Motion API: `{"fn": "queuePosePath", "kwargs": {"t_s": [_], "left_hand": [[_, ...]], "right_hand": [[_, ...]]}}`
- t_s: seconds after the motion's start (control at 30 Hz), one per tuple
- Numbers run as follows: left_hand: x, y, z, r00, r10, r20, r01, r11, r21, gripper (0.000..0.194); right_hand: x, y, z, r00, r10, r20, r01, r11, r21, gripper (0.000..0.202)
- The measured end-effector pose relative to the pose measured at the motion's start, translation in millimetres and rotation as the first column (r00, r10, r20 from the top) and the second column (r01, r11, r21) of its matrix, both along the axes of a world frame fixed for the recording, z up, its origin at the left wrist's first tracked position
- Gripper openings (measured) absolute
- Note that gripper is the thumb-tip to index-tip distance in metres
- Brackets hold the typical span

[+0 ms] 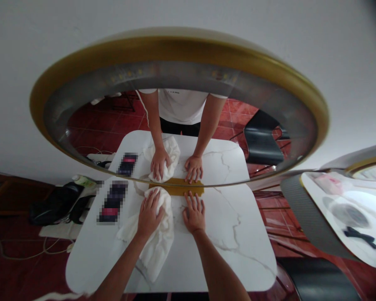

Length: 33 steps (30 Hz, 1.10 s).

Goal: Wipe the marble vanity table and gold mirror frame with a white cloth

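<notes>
On the far left, a black bag [52,204] sits beside my table [235,274], with a pale cable [25,258] trailing over the red floor [6,276]. Near the table's left edge lies a dark item [113,202] with a pinkish-red band, too pixelated for me to name. Next comes the cloth [158,246], white, soft and rumpled, bunched up beneath my left hand [149,215] and spreading towards me in loose folds to a narrow end; a flap of it also reaches out to the left under my wrist. My left fingers [154,200] lie open over its far part, pressing lightly or just resting, I can't tell which. The gold strip [178,190] runs from the cloth rightward along the foot of the round mirror [181,46], which reflects my arms, the cloth and a white shirt. My right hand [194,215] lies palm down on the white, grey-veined top, its fingers spread and empty, tips at the strip's near edge. Farther right stand a black chair [319,278] and a second table [332,234] bearing a dark crossed thing [362,238].
</notes>
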<state>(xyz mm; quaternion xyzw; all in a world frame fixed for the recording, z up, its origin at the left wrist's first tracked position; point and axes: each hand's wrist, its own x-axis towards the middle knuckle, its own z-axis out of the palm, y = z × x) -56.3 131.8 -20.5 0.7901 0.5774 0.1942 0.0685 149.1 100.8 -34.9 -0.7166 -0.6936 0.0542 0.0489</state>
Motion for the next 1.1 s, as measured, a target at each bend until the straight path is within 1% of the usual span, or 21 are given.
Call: {"fn": "queuePosePath", "kwargs": {"t_s": [0.3, 0.43, 0.57, 0.7, 0.8, 1.1], "left_hand": [[0.0, 21.7, -1.5, 0.998, 0.041, 0.048, -0.043, 0.998, 0.037, 0.053], [1.3, 20.3, -0.6, 0.997, 0.052, 0.058, -0.053, 0.998, 0.028, 0.053], [5.1, 12.0, 0.8, 0.998, 0.055, 0.041, -0.056, 0.998, 0.025, 0.054], [11.0, 1.2, 0.5, 1.0, -0.02, 0.012, 0.019, 0.999, 0.033, 0.057], [18.1, -4.5, 1.4, 0.997, -0.072, -0.009, 0.072, 0.997, 0.015, 0.058], [49.7, -4.2, 10.1, 0.976, -0.219, -0.003, 0.219, 0.973, -0.068, 0.062]], "right_hand": [[0.9, 0.0, -0.6, 1.0, 0.005, 0.01, -0.005, 1.0, -0.008, 0.067], [0.7, 0.0, -0.8, 1.0, 0.005, 0.014, -0.004, 1.0, -0.016, 0.068], [1.0, -0.1, -0.3, 1.0, 0.005, 0.01, -0.005, 1.0, -0.015, 0.067], [0.5, -0.2, 0.4, 1.0, 0.002, 0.014, -0.002, 1.0, -0.003, 0.067], [0.1, -0.2, 0.4, 1.0, 0.005, 0.019, -0.006, 1.0, 0.005, 0.067], [1.2, -0.2, -1.2, 1.0, 0.02, 0.023, -0.02, 1.0, -0.015, 0.067]]}}
